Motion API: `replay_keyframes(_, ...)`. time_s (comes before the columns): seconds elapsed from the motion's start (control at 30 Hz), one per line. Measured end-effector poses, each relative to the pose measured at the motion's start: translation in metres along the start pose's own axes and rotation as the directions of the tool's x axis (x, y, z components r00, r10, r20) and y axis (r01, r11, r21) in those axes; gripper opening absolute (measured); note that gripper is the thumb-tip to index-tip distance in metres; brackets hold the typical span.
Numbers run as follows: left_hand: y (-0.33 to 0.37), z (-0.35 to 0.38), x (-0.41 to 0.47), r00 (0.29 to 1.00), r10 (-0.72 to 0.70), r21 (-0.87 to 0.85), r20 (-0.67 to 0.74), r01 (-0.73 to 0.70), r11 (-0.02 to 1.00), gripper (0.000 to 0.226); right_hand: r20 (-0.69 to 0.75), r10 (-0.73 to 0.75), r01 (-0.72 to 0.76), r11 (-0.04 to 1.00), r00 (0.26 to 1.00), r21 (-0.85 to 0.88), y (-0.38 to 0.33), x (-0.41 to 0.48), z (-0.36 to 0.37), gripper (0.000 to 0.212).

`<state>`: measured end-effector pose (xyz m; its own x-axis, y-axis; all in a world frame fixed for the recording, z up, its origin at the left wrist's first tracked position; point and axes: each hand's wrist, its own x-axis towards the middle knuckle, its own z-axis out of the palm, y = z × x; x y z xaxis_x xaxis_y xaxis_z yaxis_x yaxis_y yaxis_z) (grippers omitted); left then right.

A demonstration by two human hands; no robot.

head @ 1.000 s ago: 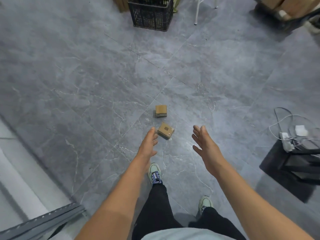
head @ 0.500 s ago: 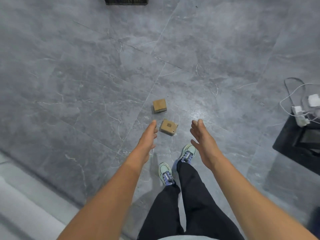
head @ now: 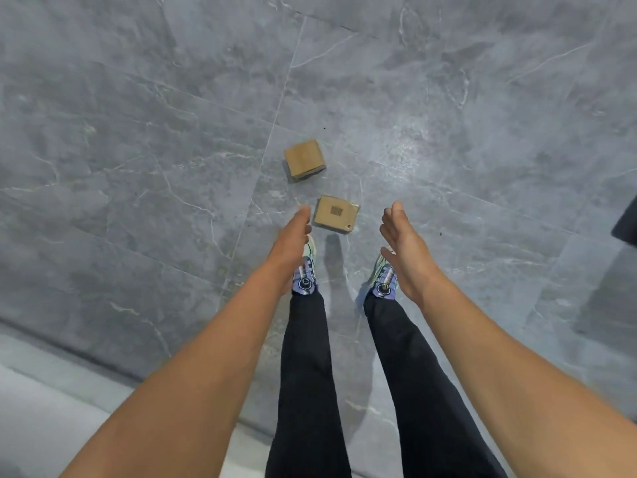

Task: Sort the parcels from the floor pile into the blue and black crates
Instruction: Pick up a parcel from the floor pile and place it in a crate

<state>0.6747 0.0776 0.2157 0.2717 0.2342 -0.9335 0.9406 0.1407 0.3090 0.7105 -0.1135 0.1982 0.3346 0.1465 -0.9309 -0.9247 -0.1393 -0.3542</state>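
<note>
Before the shoes (head: 385, 282), labelled parcel (head: 336, 213), plain parcel (head: 304, 158)

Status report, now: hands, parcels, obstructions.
Left hand open, right hand open, both empty. Labelled parcel on floor between them, plain parcel beyond it. Nothing between hands and parcels; crates out of view.

Indoor room, likely a parcel-sorting or storage space: polished grey marble-look floor tiles (head: 138, 132), plain cardboard parcel (head: 304, 159) and labelled cardboard parcel (head: 336, 214) lying straight on them, paler strip (head: 41, 408) along near-left edge. Exact type unclear.
</note>
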Motion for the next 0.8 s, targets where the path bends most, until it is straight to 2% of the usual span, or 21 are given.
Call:
replay_keyframes(0.27,-0.028,0.022,0.181,0.996,-0.061,0.177,0.065,0.049,0.983,0.054,-0.088,0.103,-0.097,0.993,0.991,0.074,0.052,0.172,0.005,0.084)
replay_keyframes(0.53,-0.045,0.039,0.319,0.989,-0.143,0.258,0.032,0.130,0.957,0.035,-0.118,0.194,-0.179,0.976,0.974,0.126,0.114,0.303,0.019,0.081)
replay_keyframes(0.67,-0.064,0.043,0.360,0.982,-0.178,0.235,0.059,0.160,0.959,0.065,-0.100,0.182,-0.168,0.976,0.978,0.138,0.126,0.337,0.027,0.062)
replay_keyframes(0.8,-0.067,0.046,0.367,0.974,-0.193,0.179,0.121,0.170,0.969,0.062,-0.090,0.160,-0.139,0.968,0.983,0.208,0.124,0.343,0.032,0.052)
